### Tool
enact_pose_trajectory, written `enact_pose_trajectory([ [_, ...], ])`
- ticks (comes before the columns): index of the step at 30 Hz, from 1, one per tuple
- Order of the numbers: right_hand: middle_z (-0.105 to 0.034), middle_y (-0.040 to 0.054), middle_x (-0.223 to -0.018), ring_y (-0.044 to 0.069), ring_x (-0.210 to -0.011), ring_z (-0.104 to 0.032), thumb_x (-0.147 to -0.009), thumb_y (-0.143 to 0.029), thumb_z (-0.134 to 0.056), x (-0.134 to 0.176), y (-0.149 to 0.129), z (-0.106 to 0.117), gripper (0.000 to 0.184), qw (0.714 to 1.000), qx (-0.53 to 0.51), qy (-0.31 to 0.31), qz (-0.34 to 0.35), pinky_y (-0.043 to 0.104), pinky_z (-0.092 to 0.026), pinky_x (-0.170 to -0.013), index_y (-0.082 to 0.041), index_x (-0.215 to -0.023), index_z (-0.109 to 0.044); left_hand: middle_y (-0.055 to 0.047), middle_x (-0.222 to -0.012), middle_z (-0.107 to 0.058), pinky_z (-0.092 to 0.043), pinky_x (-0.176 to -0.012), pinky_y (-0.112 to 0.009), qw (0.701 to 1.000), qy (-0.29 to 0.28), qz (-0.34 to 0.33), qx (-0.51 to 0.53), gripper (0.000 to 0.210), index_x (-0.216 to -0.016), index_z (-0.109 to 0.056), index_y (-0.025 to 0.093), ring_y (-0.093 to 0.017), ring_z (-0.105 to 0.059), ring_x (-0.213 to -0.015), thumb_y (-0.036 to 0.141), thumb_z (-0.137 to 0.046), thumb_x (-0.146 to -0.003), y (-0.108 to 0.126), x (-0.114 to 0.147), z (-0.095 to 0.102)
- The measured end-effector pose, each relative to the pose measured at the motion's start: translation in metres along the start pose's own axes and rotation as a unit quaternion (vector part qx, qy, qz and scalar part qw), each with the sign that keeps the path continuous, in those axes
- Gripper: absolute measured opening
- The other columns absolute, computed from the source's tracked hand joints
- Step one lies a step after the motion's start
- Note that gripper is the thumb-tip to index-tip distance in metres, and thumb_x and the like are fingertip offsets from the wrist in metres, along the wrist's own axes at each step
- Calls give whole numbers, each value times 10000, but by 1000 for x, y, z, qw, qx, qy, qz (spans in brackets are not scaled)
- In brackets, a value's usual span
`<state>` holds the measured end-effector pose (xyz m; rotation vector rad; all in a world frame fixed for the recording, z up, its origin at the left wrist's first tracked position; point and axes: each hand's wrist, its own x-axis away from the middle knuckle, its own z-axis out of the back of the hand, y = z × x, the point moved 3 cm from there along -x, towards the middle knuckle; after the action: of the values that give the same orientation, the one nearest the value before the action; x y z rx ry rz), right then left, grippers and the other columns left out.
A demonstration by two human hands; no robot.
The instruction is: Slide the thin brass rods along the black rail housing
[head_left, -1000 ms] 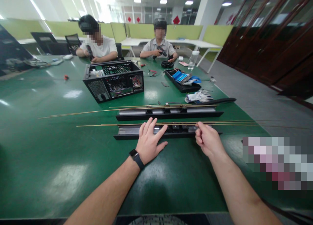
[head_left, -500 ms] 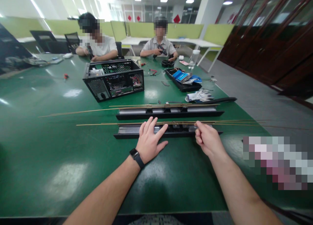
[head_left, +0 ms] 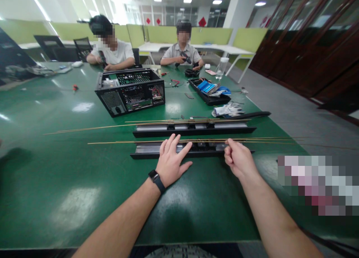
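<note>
My left hand [head_left: 172,158], wearing a dark watch, lies with fingers spread over the nearer long black channel [head_left: 146,156], its fingertips across the thin golden rods [head_left: 112,142]. These rods lie lengthwise along the channel and stick out past both ends. At the channel's right part, my right hand [head_left: 238,157] is pinched closed on the rods; how many it grips is hidden by the fingers. A second, similar black channel [head_left: 157,133] lies parallel just beyond, with more golden rods [head_left: 92,128] along its far side reaching out to the left.
Beyond are an open black computer case [head_left: 129,91], a black tray [head_left: 211,99] with blue items, white gloves [head_left: 228,110] and a clear bottle [head_left: 222,67]. Two people sit across the green table [head_left: 84,213]. A blurred-out object [head_left: 316,185] lies at right.
My right hand has slid very slightly to the right. My left hand stays in place. A dark shadow has appeared at the table's left edge.
</note>
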<state>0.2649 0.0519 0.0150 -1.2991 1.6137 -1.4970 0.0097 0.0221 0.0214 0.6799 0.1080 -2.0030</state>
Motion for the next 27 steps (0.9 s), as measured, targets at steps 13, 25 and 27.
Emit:
enact_pose_trajectory([
  [13,-518,-56,-495,54,-293,-343,-800,-352,-729,1,-1,-1,218,1000,-1,-1,-4,150,-193,-243,-175,-860,-617,-148,-1585,-312,-231,-1175,-553,1000,-4,-3,-2,661,-1442,-484,339,-365,-231,-1491,472,-702,-832,-1,0,0],
  [25,-517,-55,-499,55,-296,-351,-833,-314,-706,-2,-3,1,174,1000,-19,19,3,144,-204,-232,-180,-829,-594,-153,-1585,-307,-230,-1175,-558,1000,-2,-4,-3,668,-1444,-480,339,-364,-227,-1494,478,-703,-830,-1,0,0],
  [27,-515,-53,-503,54,-297,-352,-831,-311,-708,-2,-4,2,176,1000,-19,24,1,145,-204,-232,-178,-819,-593,-152,-1585,-309,-228,-1176,-560,1000,-3,-4,-3,663,-1442,-483,339,-366,-226,-1494,481,-700,-832,-1,0,0],
])
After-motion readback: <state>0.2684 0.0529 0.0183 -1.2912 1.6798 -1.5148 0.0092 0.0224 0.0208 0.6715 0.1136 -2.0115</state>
